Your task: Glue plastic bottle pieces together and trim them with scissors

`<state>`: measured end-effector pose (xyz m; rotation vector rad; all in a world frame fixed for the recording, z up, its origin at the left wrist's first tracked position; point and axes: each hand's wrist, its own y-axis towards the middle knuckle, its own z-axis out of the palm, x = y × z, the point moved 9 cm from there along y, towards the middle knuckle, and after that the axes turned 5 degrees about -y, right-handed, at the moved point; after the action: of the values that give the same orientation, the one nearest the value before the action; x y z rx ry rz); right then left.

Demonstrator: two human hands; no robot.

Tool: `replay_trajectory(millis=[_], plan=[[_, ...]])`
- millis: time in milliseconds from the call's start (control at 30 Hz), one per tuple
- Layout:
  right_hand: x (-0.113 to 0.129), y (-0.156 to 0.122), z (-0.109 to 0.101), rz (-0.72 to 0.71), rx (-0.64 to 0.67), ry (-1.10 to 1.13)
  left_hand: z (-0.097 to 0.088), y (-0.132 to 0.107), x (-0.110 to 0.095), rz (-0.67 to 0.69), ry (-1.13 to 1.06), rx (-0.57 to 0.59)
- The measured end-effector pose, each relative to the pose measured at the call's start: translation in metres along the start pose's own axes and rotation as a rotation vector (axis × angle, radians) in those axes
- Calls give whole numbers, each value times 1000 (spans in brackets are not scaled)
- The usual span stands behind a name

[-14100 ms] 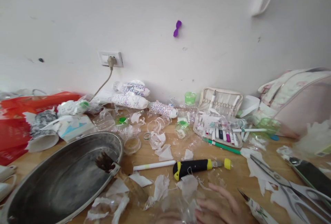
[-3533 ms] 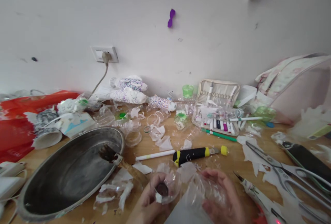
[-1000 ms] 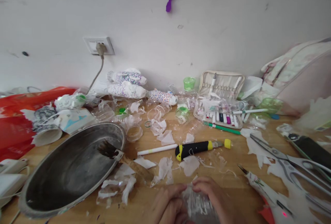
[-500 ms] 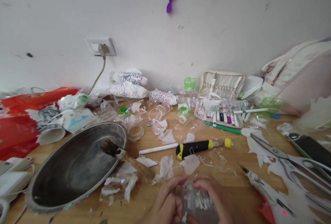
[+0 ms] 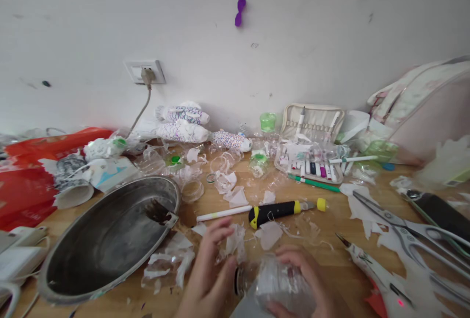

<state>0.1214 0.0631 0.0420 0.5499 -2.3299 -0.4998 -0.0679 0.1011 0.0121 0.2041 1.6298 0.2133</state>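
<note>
My right hand [image 5: 306, 279] is wrapped around a clear plastic bottle [image 5: 273, 279] at the bottom of the view. The bottle lies on its side, its neck pointing left. White bits show on or through its wall, and its lower part is cut off by the frame edge. My left hand [image 5: 211, 271] is raised just left of the neck, fingers apart and nothing in them. Beyond the hands lie a black and yellow utility knife [image 5: 275, 212] and a white stick [image 5: 223, 213]. A brush [image 5: 159, 212] rests on the rim of an oval metal basin [image 5: 99, 249] to the left.
Scissors [image 5: 400, 225] and a white hand tool with a lit red light [image 5: 378, 271] lie at right. Against the wall stand paper-covered fish shapes [image 5: 181, 131] and a marker case [image 5: 312, 161]. Plastic and paper scraps [image 5: 169, 261] cover much of the table. A backpack [image 5: 429, 107] leans at right.
My left hand has come off the bottle and moved left and up, its fingers opening. The bottle, still in my right hand, now shows its neck on the left.
</note>
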Motion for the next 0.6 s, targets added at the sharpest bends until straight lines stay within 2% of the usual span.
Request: replay_trajectory(millis=[33, 67, 100, 167, 300, 467, 600], plan=[[2, -2, -1, -20, -34, 34, 21, -7, 2, 35, 59, 239], [3, -3, -2, -39, -64, 70, 34, -16, -1, 146, 97, 413], [5, -5, -3, -49, -80, 105, 38, -22, -2, 229, 150, 464], [7, -6, -2, -65, -79, 177, 45, -30, 5, 283, 283, 578], [7, -2, -9, -44, -168, 301, 47, -28, 7, 302, 373, 584], [3, -1, -19, -35, -270, 420, 52, -27, -1, 156, 162, 632], [0, -7, -10, -26, -127, 293, 50, -29, 1, -101, 74, 615]])
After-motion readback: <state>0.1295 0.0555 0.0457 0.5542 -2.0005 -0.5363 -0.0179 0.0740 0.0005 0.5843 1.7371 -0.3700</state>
